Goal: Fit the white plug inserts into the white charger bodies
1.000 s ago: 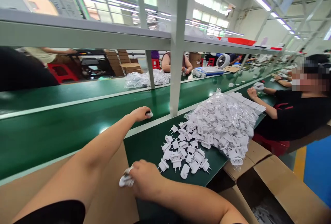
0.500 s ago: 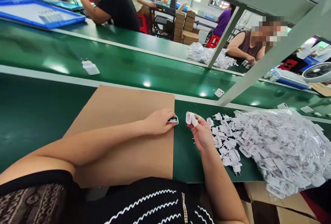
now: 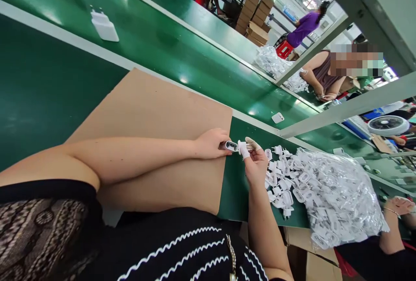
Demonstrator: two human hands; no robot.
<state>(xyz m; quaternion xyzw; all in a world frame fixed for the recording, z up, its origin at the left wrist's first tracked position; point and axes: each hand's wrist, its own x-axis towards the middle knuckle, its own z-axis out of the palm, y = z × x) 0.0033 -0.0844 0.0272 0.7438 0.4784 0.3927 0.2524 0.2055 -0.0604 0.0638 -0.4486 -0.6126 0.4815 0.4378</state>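
My left hand (image 3: 214, 143) is closed round a white charger housing (image 3: 232, 146), its open end facing right with dark parts showing inside. Close by, my right hand (image 3: 255, 159) pinches a white plug cap (image 3: 242, 148) with two metal pins pointing right. The cap and the housing are almost end to end; whether they touch I cannot tell. White coverings sit on some right-hand fingertips. Right of that hand lies a heap of loose white plug caps (image 3: 283, 166), beside a clear plastic bag (image 3: 344, 198) full of more.
Brown cardboard (image 3: 169, 185) lies under my left forearm. Beyond a pale rail, the green conveyor belt (image 3: 195, 69) carries a white charger (image 3: 104, 26) and a small white piece (image 3: 277, 118). A slanted metal post (image 3: 308, 121) rises at right. A co-worker's hand (image 3: 399, 205) is at far right.
The view has tilted and turned right. My hands have come closer together, and the plug cap now faces the housing's open end. A co-worker's hand has come into view at right.
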